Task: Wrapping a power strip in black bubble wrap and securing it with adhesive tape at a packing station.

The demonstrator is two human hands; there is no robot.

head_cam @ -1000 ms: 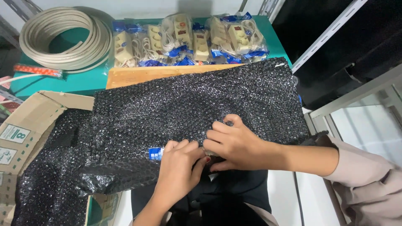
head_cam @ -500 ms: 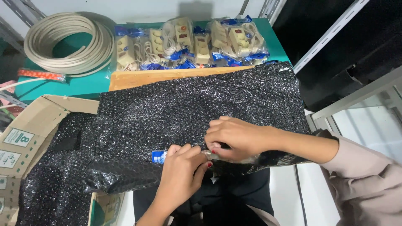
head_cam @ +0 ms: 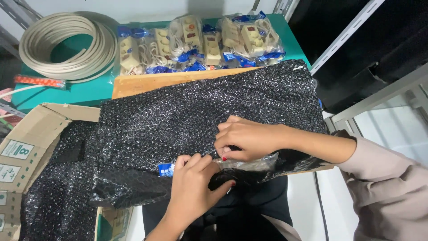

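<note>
- At the far left we see an open cardboard box [head_cam: 26, 147], with more black bubble wrap spilling down beside it.
- Behind it, on the green table [head_cam: 84, 91], lies a coil of cream cable [head_cam: 67, 47].
- Further along the back edge sit bagged cream power strips [head_cam: 200, 42], packed close in a row.
- A wooden board [head_cam: 147, 82] lies just in front of them, mostly hidden under the black bubble wrap [head_cam: 191, 111], which spreads across the middle.
- Our left hand [head_cam: 194, 187] rests on the near edge of the wrap, fingers curled over it and pressing it down, beside a small blue label [head_cam: 166, 168].
- A clear plastic packet [head_cam: 249, 161] shows at that edge, tucked under the wrap.
- Our right hand [head_cam: 247, 138] reaches in from the right, fingers pinching the wrap's edge over the packet, touching the left hand's fingertips.
- At the far right stands a grey metal frame [head_cam: 379, 96].
</note>
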